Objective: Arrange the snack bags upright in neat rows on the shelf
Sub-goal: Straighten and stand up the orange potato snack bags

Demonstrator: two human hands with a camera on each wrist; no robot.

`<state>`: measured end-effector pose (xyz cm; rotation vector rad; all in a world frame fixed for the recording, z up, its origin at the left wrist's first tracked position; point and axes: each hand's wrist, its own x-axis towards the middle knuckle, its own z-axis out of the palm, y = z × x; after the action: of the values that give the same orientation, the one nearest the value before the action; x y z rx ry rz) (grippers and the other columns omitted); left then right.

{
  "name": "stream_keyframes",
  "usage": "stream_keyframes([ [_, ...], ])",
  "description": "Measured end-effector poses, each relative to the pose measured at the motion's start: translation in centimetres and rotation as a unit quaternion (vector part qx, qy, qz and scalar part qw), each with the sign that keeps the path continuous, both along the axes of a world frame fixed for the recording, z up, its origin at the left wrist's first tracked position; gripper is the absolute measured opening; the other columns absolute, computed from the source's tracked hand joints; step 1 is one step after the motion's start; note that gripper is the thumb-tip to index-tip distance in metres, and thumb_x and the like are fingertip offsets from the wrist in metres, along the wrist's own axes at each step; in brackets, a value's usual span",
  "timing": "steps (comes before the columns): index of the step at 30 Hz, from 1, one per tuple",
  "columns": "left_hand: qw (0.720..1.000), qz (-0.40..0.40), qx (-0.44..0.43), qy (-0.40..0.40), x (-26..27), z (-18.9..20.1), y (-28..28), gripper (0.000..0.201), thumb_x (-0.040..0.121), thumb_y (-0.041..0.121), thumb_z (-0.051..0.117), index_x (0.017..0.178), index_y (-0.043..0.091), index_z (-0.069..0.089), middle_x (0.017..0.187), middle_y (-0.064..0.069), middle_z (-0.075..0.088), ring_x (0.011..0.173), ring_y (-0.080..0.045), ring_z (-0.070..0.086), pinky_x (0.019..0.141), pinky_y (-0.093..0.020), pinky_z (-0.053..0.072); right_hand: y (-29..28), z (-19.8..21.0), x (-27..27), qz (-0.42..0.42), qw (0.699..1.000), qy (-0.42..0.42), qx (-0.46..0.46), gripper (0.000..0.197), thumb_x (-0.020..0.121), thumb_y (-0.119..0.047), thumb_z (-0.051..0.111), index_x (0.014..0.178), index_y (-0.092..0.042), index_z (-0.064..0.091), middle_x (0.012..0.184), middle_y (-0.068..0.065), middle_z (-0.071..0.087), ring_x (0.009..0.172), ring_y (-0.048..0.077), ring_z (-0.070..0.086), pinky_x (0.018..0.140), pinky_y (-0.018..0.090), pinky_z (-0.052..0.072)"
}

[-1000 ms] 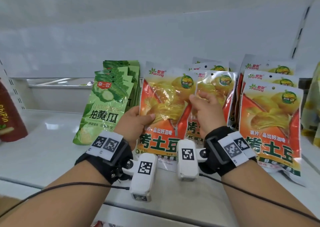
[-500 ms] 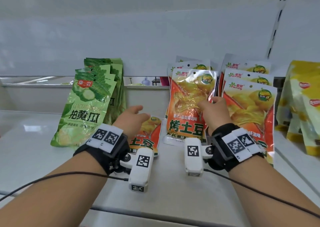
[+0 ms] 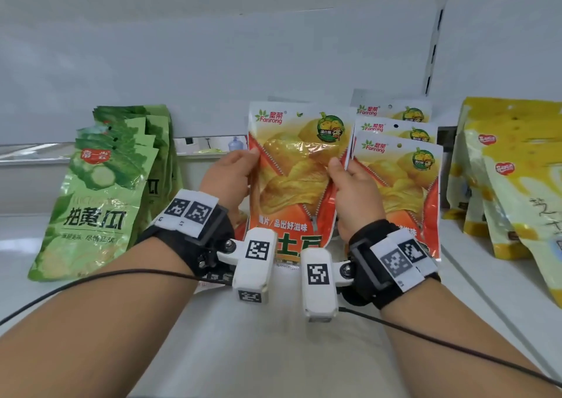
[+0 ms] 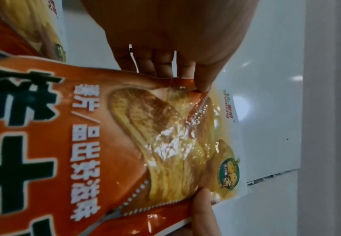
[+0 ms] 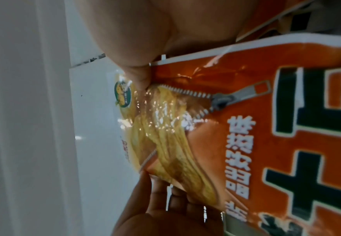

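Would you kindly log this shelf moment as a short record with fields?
held bag: orange bag, upright, front facing the person
left hand: grips its left edge
right hand: grips its right edge
right of it: orange row, upright
left of it: green bags, leaning back
far right: yellow bags
surface: shelf

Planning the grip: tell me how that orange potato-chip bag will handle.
Orange potato-chip bag: probably floppy, since its film creases under the left hand and right hand. Glossy glare suggests slipperiness. The visible chips are likely fragile.
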<state>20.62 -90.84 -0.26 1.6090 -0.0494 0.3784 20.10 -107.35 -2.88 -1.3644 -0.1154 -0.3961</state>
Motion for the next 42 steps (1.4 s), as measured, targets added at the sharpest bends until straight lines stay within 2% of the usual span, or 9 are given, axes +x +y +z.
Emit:
stream_keyframes([
  [3, 0.998, -0.001, -0.055, -0.021, 0.0, 0.0, -0.1, 0.030, 0.094, 0.027, 0.057, 0.064, 0.021, 0.059, 0.079, -0.007, 0.068, 0.071, -0.023, 0.062, 0.076, -0.040, 0.052, -0.3, 0.0, -0.1, 0.035, 0.999, -0.005, 0.030, 0.024, 0.092, -0.034, 0.055, 0.074, -0.029, 0.070, 0.097, 0.014, 0.071, 0.095, 0.033, 0.066, 0.089, 0.049, 0.051],
  [7, 0.984, -0.023, -0.167, -0.053, -0.1, 0.0, -0.2, 0.029, 0.096, 0.015, 0.053, 0.067, 0.014, 0.051, 0.062, -0.001, 0.068, 0.054, -0.013, 0.065, 0.051, -0.026, 0.053, -0.3, -0.5, 0.3, 0.109, 0.993, 0.022, 0.026, 0.009, 0.089, -0.019, 0.061, 0.083, -0.020, 0.067, 0.072, -0.002, 0.072, 0.067, 0.016, 0.070, 0.061, 0.030, 0.057],
  [13, 0.990, -0.072, -0.123, -0.018, -0.6, -1.7, 0.9, 0.016, 0.095, 0.022, 0.053, 0.082, 0.015, 0.059, 0.068, 0.003, 0.069, 0.058, -0.011, 0.063, 0.052, -0.023, 0.052, 0.1, -1.1, 0.7, 0.070, 0.996, 0.034, 0.043, 0.011, 0.091, -0.013, 0.059, 0.080, -0.017, 0.060, 0.057, -0.005, 0.067, 0.054, 0.013, 0.067, 0.052, 0.027, 0.055],
  [18, 0.986, -0.132, -0.074, 0.073, -0.7, -4.4, 1.3, 0.010, 0.091, 0.014, 0.057, 0.094, 0.008, 0.065, 0.078, -0.007, 0.074, 0.066, -0.017, 0.069, 0.056, -0.027, 0.055, 0.1, -1.0, 0.8, 0.074, 0.992, 0.047, 0.091, 0.009, 0.091, -0.013, 0.059, 0.082, -0.015, 0.059, 0.058, -0.003, 0.066, 0.055, 0.014, 0.066, 0.059, 0.033, 0.057],
  [25, 0.977, -0.077, -0.192, 0.046, 0.4, -5.2, 2.3, 0.012, 0.090, 0.019, 0.062, 0.092, 0.007, 0.063, 0.083, -0.013, 0.074, 0.075, -0.029, 0.070, 0.077, -0.052, 0.057, 0.7, -1.4, 0.1, 0.147, 0.984, 0.103, 0.012, 0.005, 0.087, -0.004, 0.059, 0.088, -0.009, 0.060, 0.080, 0.009, 0.071, 0.074, 0.024, 0.069, 0.072, 0.042, 0.058],
  [30, 0.974, -0.105, -0.195, 0.050, 0.3, -5.9, 2.3, 0.033, 0.088, 0.023, 0.061, 0.109, -0.002, 0.058, 0.094, -0.015, 0.072, 0.086, -0.030, 0.067, 0.087, -0.046, 0.052, 1.1, -1.8, 0.1, 0.074, 0.991, 0.083, -0.075, 0.010, 0.091, -0.009, 0.057, 0.084, -0.012, 0.064, 0.104, 0.019, 0.068, 0.102, 0.035, 0.064, 0.096, 0.051, 0.047],
  [35, 0.972, -0.112, -0.194, 0.065, 0.4, -6.3, 2.9, 0.042, 0.089, 0.021, 0.061, 0.120, -0.005, 0.053, 0.098, -0.017, 0.072, 0.087, -0.031, 0.069, 0.086, -0.051, 0.054, 1.0, -2.0, 0.4, 0.073, 0.993, 0.075, -0.059, 0.022, 0.086, -0.016, 0.065, 0.106, -0.006, 0.064, 0.112, 0.016, 0.066, 0.107, 0.031, 0.062, 0.098, 0.050, 0.046],
  [38, 0.973, -0.088, -0.209, 0.045, 0.7, -6.4, 3.4, 0.029, 0.092, 0.020, 0.058, 0.113, 0.000, 0.057, 0.087, -0.010, 0.074, 0.077, -0.026, 0.071, 0.073, -0.042, 0.059, 1.3, -2.3, 0.3, 0.086, 0.987, 0.077, -0.116, 0.003, 0.085, -0.017, 0.066, 0.084, -0.016, 0.067, 0.103, 0.012, 0.069, 0.106, 0.030, 0.062, 0.101, 0.051, 0.043],
  [42, 0.970, -0.087, -0.225, 0.036, 1.2, -6.8, 3.6, 0.015, 0.091, 0.021, 0.060, 0.098, 0.009, 0.064, 0.085, -0.011, 0.073, 0.094, -0.035, 0.058, 0.098, -0.066, 0.034, 1.3, -2.4, 0.5, 0.057, 0.990, 0.090, -0.089, 0.017, 0.087, -0.015, 0.063, 0.070, -0.019, 0.062, 0.092, 0.003, 0.066, 0.108, 0.029, 0.059, 0.104, 0.053, 0.039],
])
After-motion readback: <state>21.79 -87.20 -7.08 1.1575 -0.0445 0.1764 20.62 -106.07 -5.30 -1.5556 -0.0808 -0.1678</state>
